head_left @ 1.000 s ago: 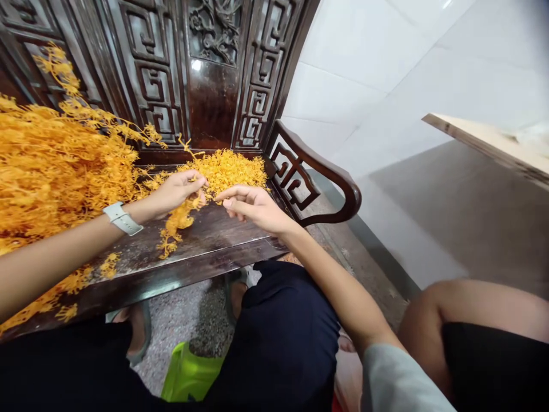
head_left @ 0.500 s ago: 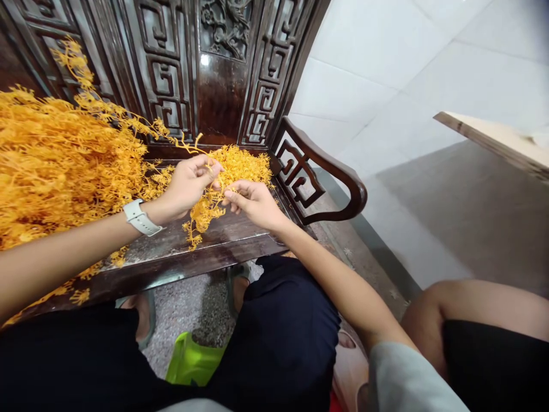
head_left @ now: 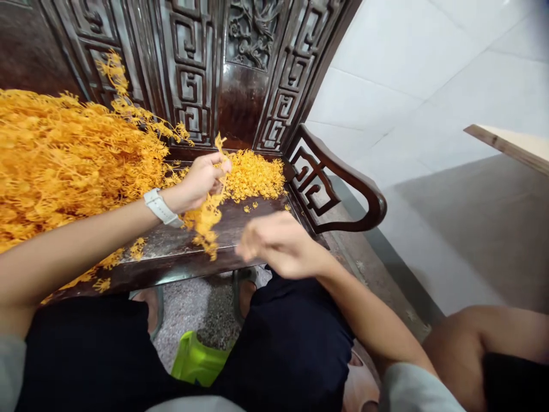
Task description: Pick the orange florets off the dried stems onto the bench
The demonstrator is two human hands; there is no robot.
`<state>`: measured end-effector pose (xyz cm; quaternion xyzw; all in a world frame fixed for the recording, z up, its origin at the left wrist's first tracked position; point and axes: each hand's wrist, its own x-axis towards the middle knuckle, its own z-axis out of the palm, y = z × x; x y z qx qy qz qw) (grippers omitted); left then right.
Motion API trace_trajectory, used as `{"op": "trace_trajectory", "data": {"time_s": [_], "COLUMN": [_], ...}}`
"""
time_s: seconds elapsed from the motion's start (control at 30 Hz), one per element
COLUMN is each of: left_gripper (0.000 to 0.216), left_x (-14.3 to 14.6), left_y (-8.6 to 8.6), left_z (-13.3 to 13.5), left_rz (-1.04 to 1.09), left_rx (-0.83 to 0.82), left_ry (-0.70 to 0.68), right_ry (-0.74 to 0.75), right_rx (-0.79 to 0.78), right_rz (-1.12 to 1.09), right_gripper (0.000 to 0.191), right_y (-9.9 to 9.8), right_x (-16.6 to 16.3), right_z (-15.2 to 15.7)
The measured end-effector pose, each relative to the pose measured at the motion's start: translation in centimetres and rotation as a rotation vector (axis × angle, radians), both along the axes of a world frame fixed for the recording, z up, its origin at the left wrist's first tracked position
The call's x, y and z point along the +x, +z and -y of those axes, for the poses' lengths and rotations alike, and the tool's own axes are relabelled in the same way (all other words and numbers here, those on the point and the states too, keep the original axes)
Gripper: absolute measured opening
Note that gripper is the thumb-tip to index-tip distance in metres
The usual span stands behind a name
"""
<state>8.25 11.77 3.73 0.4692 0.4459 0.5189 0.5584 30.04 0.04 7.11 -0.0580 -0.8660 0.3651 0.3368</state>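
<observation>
My left hand (head_left: 203, 180), with a white watch on its wrist, is closed on an orange plastic sprig (head_left: 206, 216) that hangs down over the dark wooden bench seat (head_left: 240, 226). My right hand (head_left: 281, 247) is in front of the bench edge, blurred by motion, its fingers curled. A big heap of orange sprigs (head_left: 64, 160) fills the left of the bench. A smaller pile of loose orange bits (head_left: 255, 174) lies at the seat's right end, just beyond my left hand.
The carved bench back (head_left: 240, 74) and curved armrest (head_left: 343, 189) bound the seat. A green stool (head_left: 195, 360) stands between my knees. Another person's bare knee (head_left: 476, 337) is at lower right, a wooden board (head_left: 510, 146) at right, white tiles behind.
My right hand has pulled away from the sprig, down and toward me. My left hand still holds the sprig. A few orange bits now lie on the seat by the small pile.
</observation>
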Motion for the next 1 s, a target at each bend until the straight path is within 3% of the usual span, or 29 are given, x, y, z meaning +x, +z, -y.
{"op": "trace_trajectory", "data": {"time_s": [0.07,0.13,0.23,0.3,0.33,0.47,0.5,0.57,0.67,0.8,0.9,1.0], "left_gripper": [0.021,0.018,0.012,0.012,0.013,0.018,0.018,0.019,0.025,0.037,0.037,0.036], "left_x": [-1.7,-3.4,-4.4,-4.1,-3.7,-2.7,-2.5,-2.4,-2.0,-1.2,-0.6,-0.2], "left_y": [-0.7,-1.4,-2.3,-2.6,-2.7,-2.3,-2.1,-1.6,-0.9,-0.7,-1.1,-1.3], "left_z": [-1.7,-2.9,-3.2,-2.8,-2.6,-1.9,-1.8,-1.6,-0.9,0.2,1.0,1.6], "left_rz": [0.01,-0.01,-0.065,-0.074,-0.069,-0.038,-0.026,0.006,0.079,0.117,0.028,-0.084], "left_rx": [-0.033,-0.091,-0.143,-0.155,-0.163,-0.225,-0.234,-0.243,-0.246,-0.162,-0.011,0.116], "left_ry": [0.158,0.214,0.123,0.056,0.033,-0.032,-0.042,-0.072,-0.133,-0.241,-0.351,-0.375], "right_ry": [0.353,0.639,0.826,0.738,0.592,-0.347,-0.514,-0.693,-0.691,-0.519,-0.356,-0.286], "right_rx": [-0.031,-0.044,-0.166,-0.359,-0.486,-1.034,-1.139,-1.283,-1.259,-1.083,-1.125,-1.177], "right_rz": [0.056,0.229,0.483,0.339,0.151,-0.643,-0.736,-0.766,-0.583,-0.228,-0.053,-0.043], "right_gripper": [0.014,0.01,0.01,0.006,0.003,0.015,0.014,0.012,0.021,0.025,0.032,0.047], "right_y": [1.1,1.7,1.5,0.9,0.5,-1.0,-1.5,-2.5,-4.3,-6.0,-6.9,-7.4], "right_x": [0.0,-0.1,0.2,0.8,1.2,2.3,2.4,2.1,1.2,-0.4,-1.4,-2.1], "right_z": [1.6,2.4,1.1,-1.3,-2.7,-7.6,-8.3,-9.1,-9.0,-8.4,-8.0,-7.7]}}
